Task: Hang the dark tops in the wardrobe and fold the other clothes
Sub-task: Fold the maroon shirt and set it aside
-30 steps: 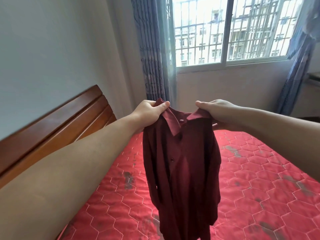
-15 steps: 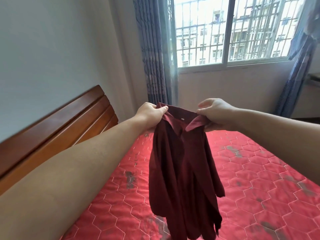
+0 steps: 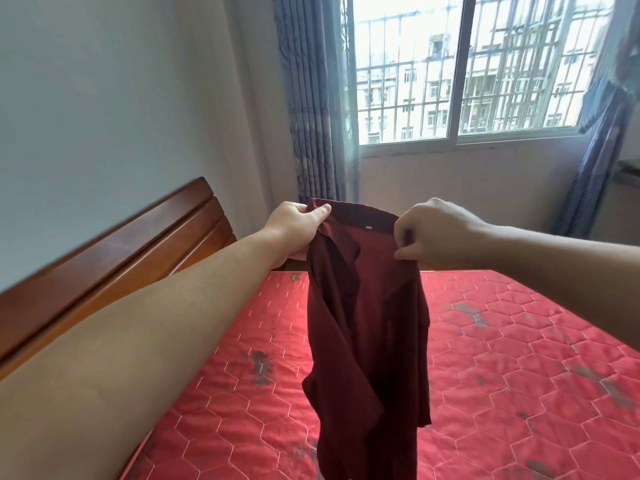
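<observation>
dark maroon collared shirt (image 3: 367, 306) held up in the air over the bed, well above the red quilted mattress (image 3: 519, 375). left hand (image 3: 298, 230) grips the left end of the collar, thumb on top pressed against curled fingers, fabric bunched inside. right hand (image 3: 433, 233) grips the right end of the collar, fingers curled down and in, fingertips pinching cloth at the collar edge. collar band stretched between the two hands, sagging a bit, small white label (image 3: 368, 228) showing on the inside of the neck. shirt opens toward the camera, one collar flap folded out on the left. body hangs limp and creased, narrow, front panels folded over each other, bottom hem runs out of frame at the lower edge. cannot tell where the sleeves are. fabric plain, matte, no print.

mattress has a hexagon stitch pattern with grey worn patches. wooden headboard (image 3: 138, 258) along the left. blue-grey curtains (image 3: 311, 116) beside a barred window (image 3: 460, 64), plain walls.
</observation>
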Demonstrator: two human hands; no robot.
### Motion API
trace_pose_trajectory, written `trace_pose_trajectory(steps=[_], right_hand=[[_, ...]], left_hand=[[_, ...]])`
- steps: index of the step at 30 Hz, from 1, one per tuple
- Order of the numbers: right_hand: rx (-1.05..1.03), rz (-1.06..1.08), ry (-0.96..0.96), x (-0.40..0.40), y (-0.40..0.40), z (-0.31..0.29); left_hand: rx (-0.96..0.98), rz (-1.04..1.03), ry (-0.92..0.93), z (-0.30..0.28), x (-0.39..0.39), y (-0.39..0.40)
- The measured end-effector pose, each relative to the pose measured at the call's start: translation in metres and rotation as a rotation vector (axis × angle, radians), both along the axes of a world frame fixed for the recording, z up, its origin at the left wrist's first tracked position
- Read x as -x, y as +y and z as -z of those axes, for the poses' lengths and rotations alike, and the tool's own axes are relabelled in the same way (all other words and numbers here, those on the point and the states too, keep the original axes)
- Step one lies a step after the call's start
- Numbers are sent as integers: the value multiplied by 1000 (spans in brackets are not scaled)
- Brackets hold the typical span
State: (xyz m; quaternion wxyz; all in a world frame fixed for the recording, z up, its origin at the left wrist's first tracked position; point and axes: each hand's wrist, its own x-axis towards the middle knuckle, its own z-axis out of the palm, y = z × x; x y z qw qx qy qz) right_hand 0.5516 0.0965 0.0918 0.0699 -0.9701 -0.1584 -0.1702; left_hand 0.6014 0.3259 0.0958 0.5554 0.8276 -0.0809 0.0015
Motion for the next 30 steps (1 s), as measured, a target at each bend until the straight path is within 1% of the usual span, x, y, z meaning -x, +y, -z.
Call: trace_pose_trajectory(steps=[3,6,8,9,11,13,14,16,19,22,24,26,28,30], right_hand=[[3,-11,56,-2,-1,1],[71,-54,123,5,1,-4],[156,-95,157,10,0,-5],[226,-113,142,11,-1,-3],[353,-121,30,11,-2,0],[398,-84,-67,11,-1,3],[364,-67,-75,10,-1,4],[210,-28,-4,9,-1,4],[-91,85,211,8,3,-1],[-470,252,382,5,6,-4],[-635,330,413,6,8,-8],[-707,377,410,9,13,-12],[-828,388,422,13,19,-15],[-989,368,453,15,26,-17]], left_hand=[[-36,-11,-9,3,-1,2],[-44,-10,0,6,-1,3],[-51,-12,0,6,-1,3],[-50,-11,1,7,-1,4],[-49,-11,3,7,-1,5],[-66,-10,-2,7,0,5],[-80,-10,-6,7,-1,5],[-100,-16,-14,8,-1,5],[-100,-23,-15,10,-1,4],[-89,-10,-2,10,1,3],[-99,-9,-2,10,3,2],[-147,-22,-16,11,3,2],[-220,-44,-45,11,4,1],[-232,-53,-41,11,8,-1]])
